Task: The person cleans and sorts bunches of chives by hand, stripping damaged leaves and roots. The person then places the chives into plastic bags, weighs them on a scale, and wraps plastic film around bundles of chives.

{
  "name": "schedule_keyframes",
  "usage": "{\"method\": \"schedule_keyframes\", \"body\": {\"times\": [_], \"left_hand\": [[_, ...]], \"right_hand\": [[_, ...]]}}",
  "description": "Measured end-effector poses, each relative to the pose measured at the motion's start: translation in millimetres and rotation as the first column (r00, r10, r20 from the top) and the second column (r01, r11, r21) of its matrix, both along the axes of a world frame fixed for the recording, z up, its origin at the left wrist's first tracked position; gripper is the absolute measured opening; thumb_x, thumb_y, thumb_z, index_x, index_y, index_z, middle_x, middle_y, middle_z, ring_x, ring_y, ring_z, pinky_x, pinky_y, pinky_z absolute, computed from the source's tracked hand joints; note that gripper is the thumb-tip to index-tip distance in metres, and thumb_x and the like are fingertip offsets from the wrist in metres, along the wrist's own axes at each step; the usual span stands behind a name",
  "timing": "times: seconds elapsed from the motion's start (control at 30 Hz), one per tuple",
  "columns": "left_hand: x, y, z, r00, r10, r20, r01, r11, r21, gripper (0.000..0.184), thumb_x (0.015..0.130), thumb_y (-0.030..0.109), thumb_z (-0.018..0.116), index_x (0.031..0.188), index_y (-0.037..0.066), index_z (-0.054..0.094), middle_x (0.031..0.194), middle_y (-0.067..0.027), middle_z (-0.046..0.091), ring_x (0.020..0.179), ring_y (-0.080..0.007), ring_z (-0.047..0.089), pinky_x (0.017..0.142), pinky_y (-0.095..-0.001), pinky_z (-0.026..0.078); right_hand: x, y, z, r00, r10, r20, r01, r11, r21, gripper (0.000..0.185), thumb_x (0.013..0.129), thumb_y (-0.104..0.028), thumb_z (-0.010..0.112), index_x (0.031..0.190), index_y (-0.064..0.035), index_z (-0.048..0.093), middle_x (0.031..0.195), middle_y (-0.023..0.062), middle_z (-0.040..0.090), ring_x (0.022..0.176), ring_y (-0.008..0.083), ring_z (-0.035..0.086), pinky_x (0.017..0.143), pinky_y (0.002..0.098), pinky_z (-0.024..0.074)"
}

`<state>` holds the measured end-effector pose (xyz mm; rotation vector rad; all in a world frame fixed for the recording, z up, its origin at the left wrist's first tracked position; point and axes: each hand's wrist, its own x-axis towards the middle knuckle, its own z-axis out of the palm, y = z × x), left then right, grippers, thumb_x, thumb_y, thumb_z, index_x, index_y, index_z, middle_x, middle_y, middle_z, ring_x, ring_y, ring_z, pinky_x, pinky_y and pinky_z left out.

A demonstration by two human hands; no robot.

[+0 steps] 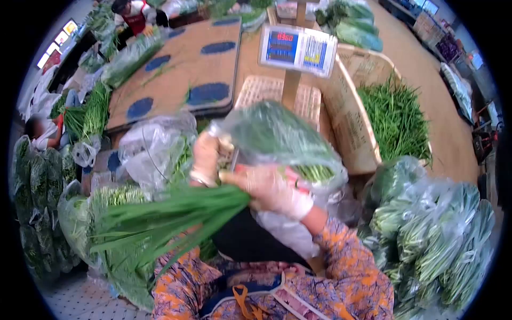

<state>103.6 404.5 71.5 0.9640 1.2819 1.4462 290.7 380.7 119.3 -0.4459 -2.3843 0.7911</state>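
Note:
My right hand, in a pale glove, is closed around a bunch of garlic chives. Its long green leaves fan out to the left across my forearm. My left hand, also gloved, has its fingers curled at the near left corner of a clear plastic bag of greens. The bag lies just beyond my hands, with cut stem ends showing at its right end. A digital scale display on a post stands behind it, lit with red digits.
A crate of loose chives stands at the right. Bagged greens are piled at my right side, and more greens lie at my left. A brown board with blue ovals lies ahead. Co-workers sit at the far left and back.

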Motion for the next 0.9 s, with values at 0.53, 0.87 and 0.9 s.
{"method": "schedule_keyframes", "body": {"times": [0.53, 0.87, 0.9], "left_hand": [[-30, -90, -3, 0.759, 0.237, -0.607, -0.133, 0.968, 0.212, 0.084, 0.065, 0.035, 0.066, 0.133, 0.006, 0.028, 0.136, -0.0183, 0.026, 0.128, -0.0323, 0.024, 0.106, -0.0405, 0.022], [-211, -362, -55, 0.138, 0.226, -0.964, -0.824, 0.566, 0.015, 0.057, 0.076, 0.029, 0.060, 0.123, 0.002, 0.042, 0.131, -0.0193, 0.038, 0.125, -0.0362, 0.029, 0.105, -0.0420, 0.023], [-223, -379, -64, 0.057, 0.210, -0.976, -0.873, 0.484, 0.053, 0.060, 0.076, 0.029, 0.060, 0.125, 0.002, 0.040, 0.131, -0.0208, 0.037, 0.125, -0.0364, 0.030, 0.105, -0.0426, 0.021]], "right_hand": [[77, 4, -71, 0.866, -0.489, 0.104, 0.487, 0.872, 0.044, 0.050, 0.088, -0.028, 0.051, 0.124, 0.0039, 0.041, 0.124, 0.0209, 0.045, 0.113, 0.0308, 0.045, 0.098, 0.0380, 0.0327], [-86, -67, -17, 0.973, 0.008, -0.230, -0.084, 0.943, -0.322, 0.033, 0.084, -0.002, 0.051, 0.117, -0.0023, 0.049, 0.093, 0.0064, 0.060, 0.085, 0.0150, 0.056, 0.081, 0.0295, 0.0444], [-108, -79, -3, 0.988, 0.062, -0.145, -0.100, 0.956, -0.277, 0.028, 0.084, -0.003, 0.051, 0.112, -0.0020, 0.052, 0.091, 0.0067, 0.061, 0.085, 0.0148, 0.057, 0.081, 0.0288, 0.0444]]}}
